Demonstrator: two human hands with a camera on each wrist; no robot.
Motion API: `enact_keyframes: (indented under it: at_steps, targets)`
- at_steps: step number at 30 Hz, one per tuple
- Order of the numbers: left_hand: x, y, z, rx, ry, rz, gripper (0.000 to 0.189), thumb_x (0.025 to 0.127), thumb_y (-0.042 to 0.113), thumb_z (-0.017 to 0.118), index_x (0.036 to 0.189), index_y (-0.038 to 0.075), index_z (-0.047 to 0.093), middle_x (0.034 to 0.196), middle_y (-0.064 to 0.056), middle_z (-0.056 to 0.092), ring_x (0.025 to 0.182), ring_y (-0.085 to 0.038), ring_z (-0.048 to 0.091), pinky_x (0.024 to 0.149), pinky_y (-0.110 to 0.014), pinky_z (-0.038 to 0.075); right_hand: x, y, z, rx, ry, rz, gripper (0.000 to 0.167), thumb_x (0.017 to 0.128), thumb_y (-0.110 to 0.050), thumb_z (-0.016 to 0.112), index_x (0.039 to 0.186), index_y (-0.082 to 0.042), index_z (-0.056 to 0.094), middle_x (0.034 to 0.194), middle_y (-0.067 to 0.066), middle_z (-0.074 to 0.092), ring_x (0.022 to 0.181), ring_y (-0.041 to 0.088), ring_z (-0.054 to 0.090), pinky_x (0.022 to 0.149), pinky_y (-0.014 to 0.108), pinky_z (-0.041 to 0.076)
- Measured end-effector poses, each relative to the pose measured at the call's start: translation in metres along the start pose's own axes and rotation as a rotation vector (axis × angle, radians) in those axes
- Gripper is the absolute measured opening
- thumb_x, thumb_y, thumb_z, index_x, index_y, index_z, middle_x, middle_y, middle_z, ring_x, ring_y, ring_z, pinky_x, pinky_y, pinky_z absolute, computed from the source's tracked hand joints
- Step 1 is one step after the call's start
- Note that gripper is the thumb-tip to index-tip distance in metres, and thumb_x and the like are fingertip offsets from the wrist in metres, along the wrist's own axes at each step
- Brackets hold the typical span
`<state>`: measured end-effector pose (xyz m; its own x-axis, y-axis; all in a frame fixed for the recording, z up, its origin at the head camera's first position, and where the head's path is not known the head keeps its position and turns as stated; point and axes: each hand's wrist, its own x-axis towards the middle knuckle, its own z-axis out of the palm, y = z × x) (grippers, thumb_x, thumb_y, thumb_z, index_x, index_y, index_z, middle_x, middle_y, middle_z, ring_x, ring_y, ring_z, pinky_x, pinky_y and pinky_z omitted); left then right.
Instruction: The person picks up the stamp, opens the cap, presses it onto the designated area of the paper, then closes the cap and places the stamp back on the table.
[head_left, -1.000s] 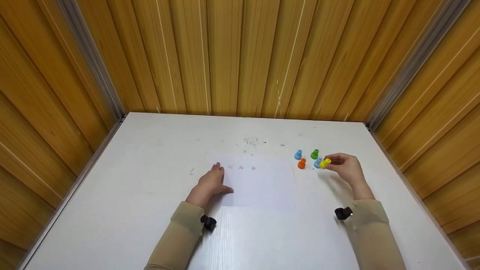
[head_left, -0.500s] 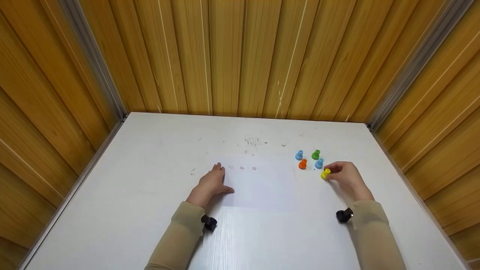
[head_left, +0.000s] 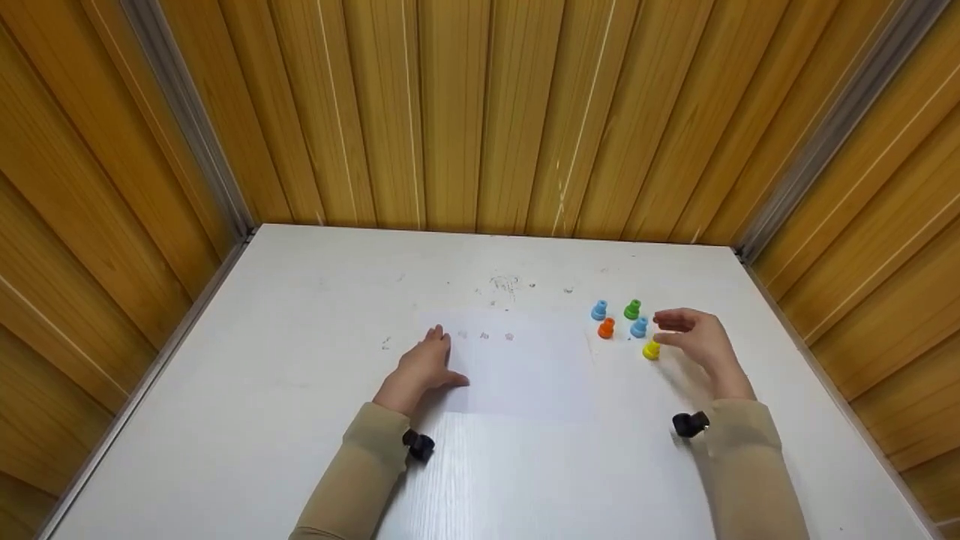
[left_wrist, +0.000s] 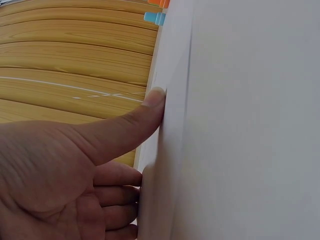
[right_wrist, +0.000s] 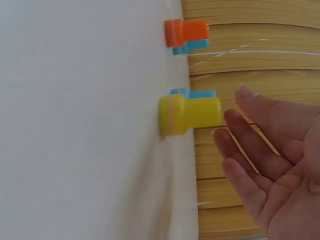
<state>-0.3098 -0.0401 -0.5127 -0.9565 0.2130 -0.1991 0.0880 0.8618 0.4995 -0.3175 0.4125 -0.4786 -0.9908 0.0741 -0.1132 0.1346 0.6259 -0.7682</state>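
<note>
Head view high, facing down; wrist views close; table shared

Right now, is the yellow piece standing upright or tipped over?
Upright: the right wrist view shows the yellow piece with wide base on the table, narrow end pointing away.

Wood-grain panels enclose the back and sides, with grey metal posts up the corners. The white worktop bears dark smudges toward its far edge.
</note>
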Motion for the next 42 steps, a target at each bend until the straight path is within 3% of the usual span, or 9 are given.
enact_keyframes:
  at_steps: [3,6,9,12,18,26,33,42]
  targets:
    - [0.001,-0.001,0.0,0.001,0.001,-0.002,0.098,0.082,0.034,0.088,0.156,-0.004,0.037,0.17,-0.022,0.022,0.16,-0.035,0.02,0.131,-0.048,0.023,0.001,-0.018,0.009,0.111,0.036,0.021,0.052,0.098,-0.026,0.073,0.145,-0.01,0.057,0.147,0.016,0.06,0.133,0.026,0.06,0.118,0.038,0.047]
    - [0.001,-0.002,-0.001,0.003,0.0,0.003,0.097,0.083,0.034,0.087,0.156,-0.004,0.037,0.17,-0.022,0.022,0.16,-0.035,0.02,0.131,-0.049,0.023,0.005,-0.029,0.025,0.173,0.053,0.012,0.051,0.097,-0.026,0.073,0.143,-0.009,0.06,0.145,0.015,0.063,0.125,0.018,0.065,0.108,0.023,0.052]
    - [0.001,-0.002,0.0,-0.001,-0.008,0.011,0.097,0.083,0.034,0.087,0.156,-0.004,0.036,0.17,-0.022,0.021,0.16,-0.035,0.02,0.131,-0.049,0.023,0.011,-0.034,0.042,0.166,0.067,-0.017,0.045,0.097,-0.017,0.073,0.139,-0.003,0.063,0.141,0.019,0.065,0.122,0.021,0.067,0.093,0.011,0.055]
    - [0.001,-0.002,0.0,0.015,-0.015,0.02,0.098,0.083,0.035,0.087,0.156,-0.005,0.036,0.17,-0.023,0.021,0.16,-0.035,0.02,0.131,-0.049,0.024,0.017,-0.036,0.056,0.137,0.084,-0.048,0.042,0.096,-0.007,0.071,0.136,0.004,0.063,0.138,0.026,0.064,0.124,0.032,0.065,0.083,0.007,0.053]
    - [0.002,0.001,0.0,0.037,0.002,0.031,0.097,0.082,0.036,0.087,0.155,-0.006,0.038,0.168,-0.024,0.024,0.159,-0.036,0.023,0.13,-0.05,0.027,0.026,-0.034,0.071,0.076,0.09,-0.041,0.041,0.096,0.0,0.066,0.135,0.009,0.061,0.136,0.031,0.062,0.128,0.042,0.06,0.091,0.019,0.054]
    - [0.002,0.004,0.003,0.04,0.014,0.021,0.098,0.081,0.036,0.088,0.155,-0.005,0.038,0.168,-0.024,0.025,0.158,-0.037,0.024,0.129,-0.05,0.027,0.027,-0.035,0.079,0.032,0.073,0.001,0.037,0.094,0.002,0.067,0.13,0.009,0.065,0.128,0.029,0.066,0.123,0.038,0.061,0.09,0.024,0.055]
    - [0.003,0.004,0.003,0.038,0.013,0.022,0.098,0.081,0.036,0.088,0.155,-0.005,0.038,0.168,-0.024,0.025,0.158,-0.036,0.023,0.129,-0.05,0.027,0.026,-0.036,0.081,0.022,0.082,-0.001,0.036,0.094,-0.002,0.071,0.128,0.008,0.067,0.127,0.028,0.068,0.121,0.037,0.063,0.098,0.034,0.056]
    - [0.005,0.004,0.004,0.018,-0.002,0.031,0.097,0.082,0.034,0.088,0.155,-0.006,0.038,0.169,-0.024,0.023,0.159,-0.036,0.022,0.129,-0.05,0.027,0.025,-0.036,0.08,0.015,0.089,0.008,0.036,0.094,-0.007,0.073,0.128,0.004,0.069,0.125,0.024,0.07,0.122,0.035,0.063,0.101,0.036,0.054]
